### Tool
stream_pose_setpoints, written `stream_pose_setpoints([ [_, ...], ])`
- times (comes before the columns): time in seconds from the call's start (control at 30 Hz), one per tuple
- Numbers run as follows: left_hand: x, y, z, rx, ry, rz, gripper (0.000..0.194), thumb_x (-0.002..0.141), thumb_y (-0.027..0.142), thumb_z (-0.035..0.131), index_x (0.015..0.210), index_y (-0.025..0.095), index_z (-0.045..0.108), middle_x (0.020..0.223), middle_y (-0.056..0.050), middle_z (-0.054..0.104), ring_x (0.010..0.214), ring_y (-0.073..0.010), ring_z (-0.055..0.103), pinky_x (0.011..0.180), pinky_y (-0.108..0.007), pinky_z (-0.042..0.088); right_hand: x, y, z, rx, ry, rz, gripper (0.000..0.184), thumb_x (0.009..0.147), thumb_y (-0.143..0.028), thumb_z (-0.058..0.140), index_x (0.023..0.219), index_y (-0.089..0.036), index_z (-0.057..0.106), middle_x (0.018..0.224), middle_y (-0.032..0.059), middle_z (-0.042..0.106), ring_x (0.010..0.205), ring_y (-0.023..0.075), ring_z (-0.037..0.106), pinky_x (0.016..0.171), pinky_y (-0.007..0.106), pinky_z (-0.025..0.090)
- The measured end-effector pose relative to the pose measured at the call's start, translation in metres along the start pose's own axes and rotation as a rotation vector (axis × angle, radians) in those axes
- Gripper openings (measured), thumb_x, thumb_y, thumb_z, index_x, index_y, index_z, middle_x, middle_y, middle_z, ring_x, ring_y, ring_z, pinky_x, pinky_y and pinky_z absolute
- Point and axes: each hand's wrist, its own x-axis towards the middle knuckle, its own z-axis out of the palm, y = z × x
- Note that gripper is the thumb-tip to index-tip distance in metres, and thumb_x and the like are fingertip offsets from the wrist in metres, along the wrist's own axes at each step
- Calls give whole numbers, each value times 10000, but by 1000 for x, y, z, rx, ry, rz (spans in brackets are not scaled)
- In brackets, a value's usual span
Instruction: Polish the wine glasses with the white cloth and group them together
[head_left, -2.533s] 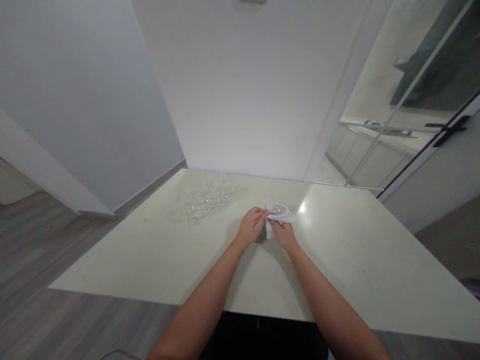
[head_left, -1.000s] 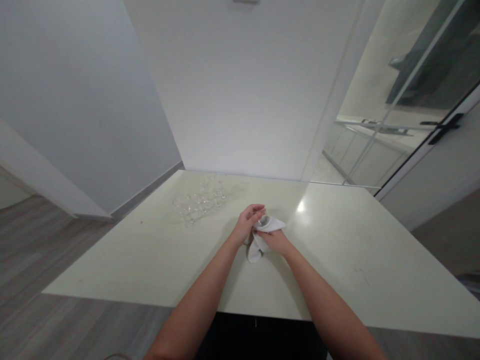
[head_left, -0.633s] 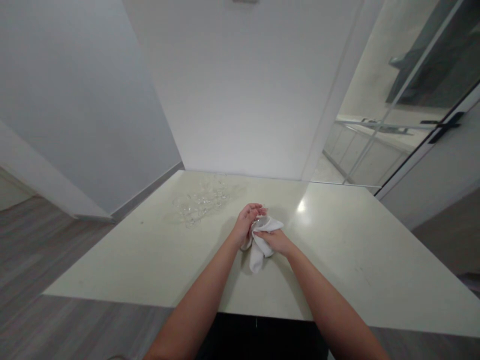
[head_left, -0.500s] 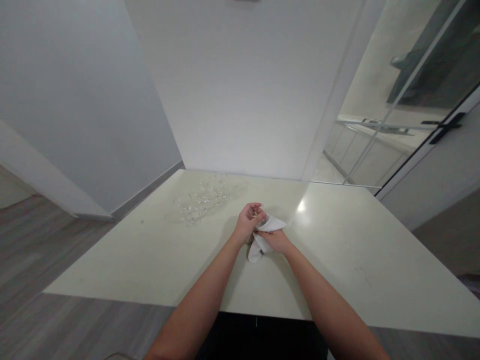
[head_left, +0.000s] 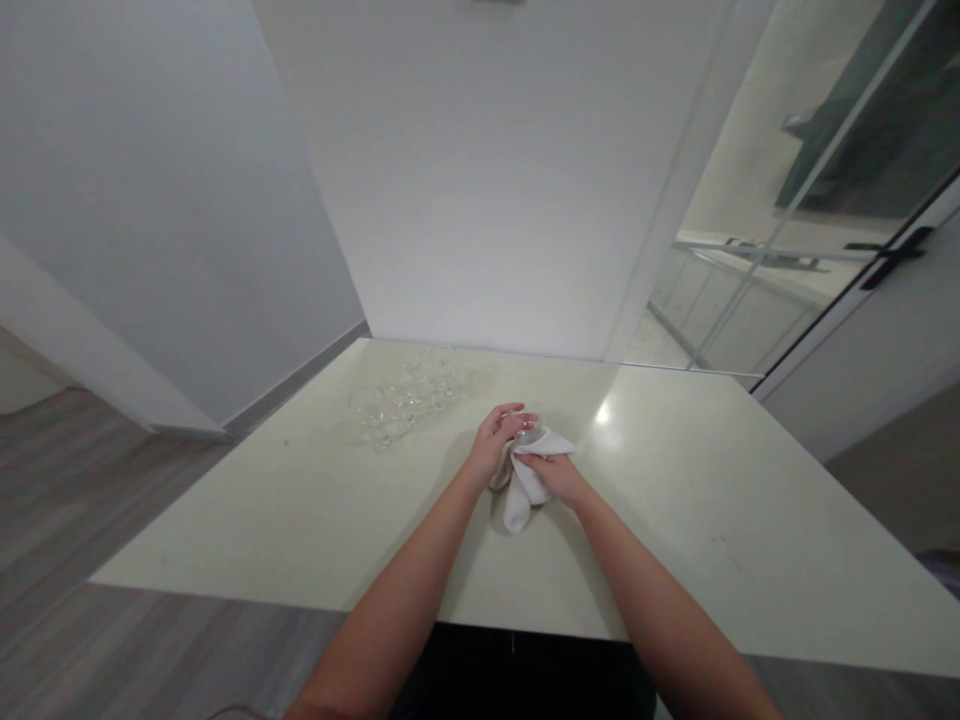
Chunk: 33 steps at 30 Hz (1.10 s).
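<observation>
Over the middle of the table, my left hand (head_left: 496,440) is curled round a clear glass (head_left: 531,432), its fingers across the glass's far side. My right hand (head_left: 553,474) grips a white cloth (head_left: 525,495) and presses it against the near side of the same glass. Part of the cloth is bunched between the two hands, and a loose end hangs down toward the tabletop. The glass's full shape is hidden by fingers and cloth.
Several clear glasses (head_left: 405,405) stand in a group at the back left of the pale table (head_left: 285,520). A white panel (head_left: 495,200) rises behind the table. A glazed door with a black handle (head_left: 896,258) is at the right.
My left fingers have shifted over the glass and spread a little. The cloth has opened out around the glass, its loose end slightly lower. The glasses at the back left have stayed put.
</observation>
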Motion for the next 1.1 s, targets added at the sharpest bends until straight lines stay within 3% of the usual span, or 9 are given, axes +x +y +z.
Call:
stream_pose_setpoints([
  [0.1, -3, 2, 2, -32, -30, 23, 477, 705, 411, 710, 1091, 166, 572, 1048, -109, 673, 924, -195, 629, 825, -329, 471, -2, -3, 1, 15, -30, -11, 370, 720, -386, 667, 1041, -201, 654, 1111, 67, 684, 1032, 229, 619, 987, 422, 433],
  [0.27, -1, 0, 2, 101, 88, 71, 473, 626, 330, 778, 1029, 159, 599, 929, -58, 667, 824, -150, 613, 775, -285, 459, 0, 0, 2, -2, -11, -50, 358, 713, -354, 666, 1042, -212, 656, 1143, 63, 674, 1089, 231, 599, 1009, 425, 421],
  [0.43, -2, 2, 1, 22, -20, 28, 456, 733, 408, 673, 1103, 158, 578, 1053, -109, 670, 913, -186, 629, 788, -303, 453, 2, 5, 2, 11, -31, -24, 358, 704, -359, 675, 1025, -202, 660, 1100, 64, 687, 1030, 227, 620, 983, 427, 440],
  [0.6, -2, 2, 3, 137, 28, 82, 482, 618, 330, 790, 1026, 154, 603, 949, -62, 661, 800, -142, 605, 748, -279, 470, 4, 7, 2, 28, -18, -34, 366, 720, -354, 660, 1052, -200, 652, 1120, 67, 680, 1053, 223, 611, 976, 410, 447],
  [0.8, 1, 3, 3, 121, 139, 158, 436, 672, 351, 759, 1040, 164, 620, 974, -67, 667, 865, -156, 610, 784, -279, 475, 7, 9, 1, -4, 22, -38, 352, 741, -449, 627, 1001, -215, 665, 1071, 44, 691, 1015, 221, 621, 976, 403, 445],
  [0.93, 3, 5, -3, 115, 292, 200, 414, 709, 413, 721, 1031, 171, 627, 1027, -79, 672, 918, -175, 618, 793, -284, 474, 9, 9, -3, -6, 211, -6, 358, 751, -503, 582, 938, -217, 689, 1078, 52, 690, 1065, 241, 603, 1029, 434, 398],
  [1.1, 7, 3, -12, 72, 456, 268, 490, 727, 454, 697, 1127, 195, 583, 1161, -97, 634, 984, -175, 612, 711, -229, 479, 15, 9, -16, 127, 498, 13, 490, 741, -543, 573, 1036, -162, 666, 1181, 95, 649, 1164, 262, 554, 1040, 424, 397],
])
